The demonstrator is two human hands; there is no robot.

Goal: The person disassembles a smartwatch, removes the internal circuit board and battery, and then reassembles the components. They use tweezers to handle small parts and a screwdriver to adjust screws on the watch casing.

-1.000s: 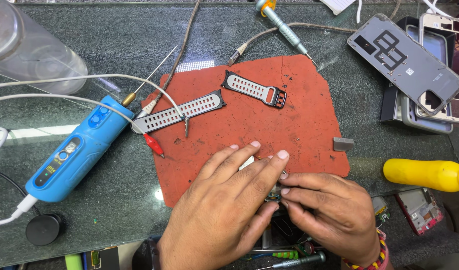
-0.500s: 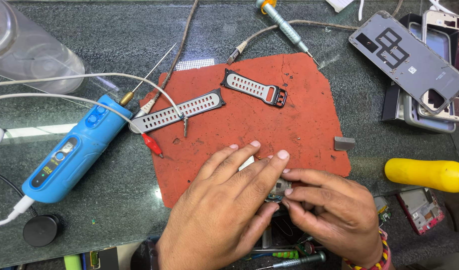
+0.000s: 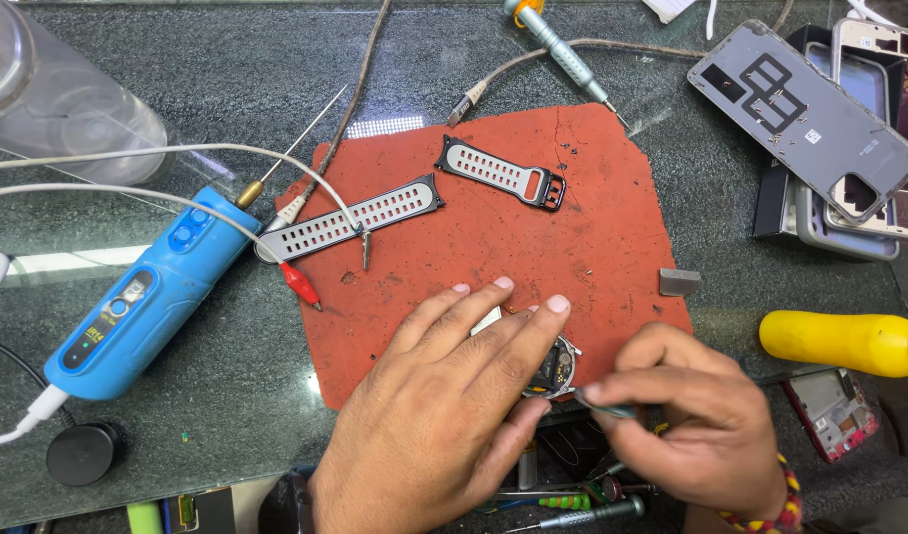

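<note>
**Two Hands, One Watch Body**

A dark stone bench filled the view, with one torn red mat spread across its middle. On the mat lay two grey-and-black straps, one long and one short, well apart from each other. At the mat's near edge sat one round watch body. The left hand lay flat over it, fingers spread, pressing it down rather than gripping. The right hand was pinched tight on one thin tool, its tip just beside the watch body. One blue meter rested at the left, one yellow handle at the right. One grey screwdriver lay at the far edge, and several phone backs were stacked in the corner.
</note>
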